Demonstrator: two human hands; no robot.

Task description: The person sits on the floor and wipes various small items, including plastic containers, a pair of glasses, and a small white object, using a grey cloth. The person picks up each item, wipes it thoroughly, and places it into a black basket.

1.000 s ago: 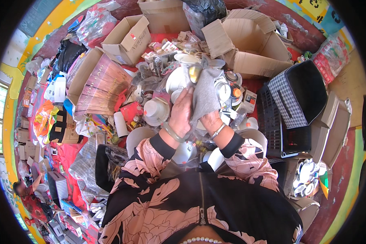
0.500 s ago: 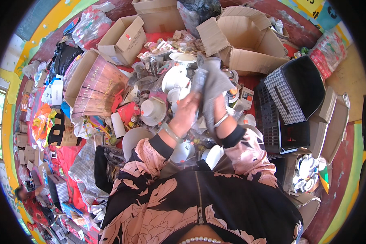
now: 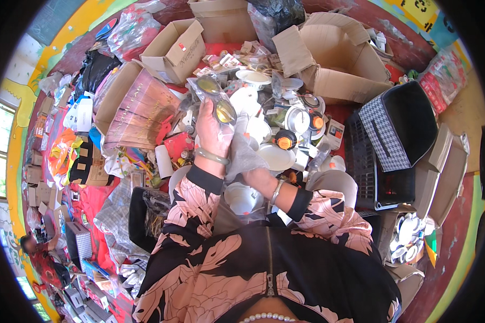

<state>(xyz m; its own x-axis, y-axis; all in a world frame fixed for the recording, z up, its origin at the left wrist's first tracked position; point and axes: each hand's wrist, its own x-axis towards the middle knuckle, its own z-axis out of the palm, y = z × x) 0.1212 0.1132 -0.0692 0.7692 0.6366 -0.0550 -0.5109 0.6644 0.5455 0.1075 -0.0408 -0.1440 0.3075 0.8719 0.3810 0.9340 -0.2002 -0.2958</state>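
My left hand (image 3: 213,129) is raised above the pile, closed on a pair of sunglasses (image 3: 225,111) with shiny yellowish lenses. Clear plastic seems to surround the glasses. Lower and to the right, my right hand (image 3: 257,182) grips a thin grey cloth (image 3: 241,159), which hangs against the left hand's wrist; its fingertips are partly hidden by the fabric. Under and beyond both hands lie white dishes, among them a white plate (image 3: 276,156) and a white bowl (image 3: 242,198). Black-and-orange round items (image 3: 284,140) rest right of the cloth.
Open cardboard boxes (image 3: 342,83) stand at the back. On the right are a black crate (image 3: 361,161) and a black bin with a houndstooth side (image 3: 396,124). A printed carton (image 3: 137,116) leans at left. Far left, another person (image 3: 43,258) is among more goods.
Both hands were together over the pile, cloth against the held item. The left hand has moved left with the sunglasses turned into view; the right hand has dropped lower and left with the cloth.
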